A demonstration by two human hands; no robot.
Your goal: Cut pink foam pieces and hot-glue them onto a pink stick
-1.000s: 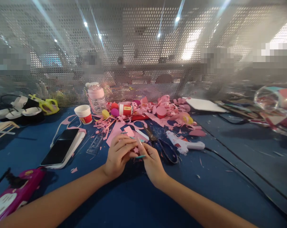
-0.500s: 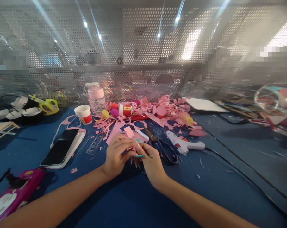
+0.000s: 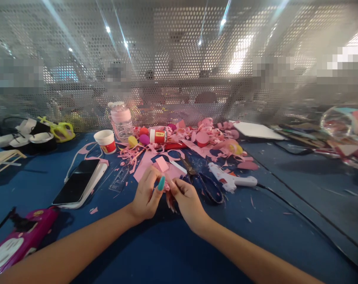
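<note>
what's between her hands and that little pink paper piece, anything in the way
Nothing visible. The left hand and right hand already pinch the small pink paper piece between their fingertips, above the blue table. The scissors lie just right of the hands, apart from them.

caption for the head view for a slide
Both hands, left hand and right hand, pinch a small pink paper piece beside scissors.

Left hand (image 3: 145, 196) thumb raised — hands pinch pink piece (image 3: 166, 186) closer.
</note>
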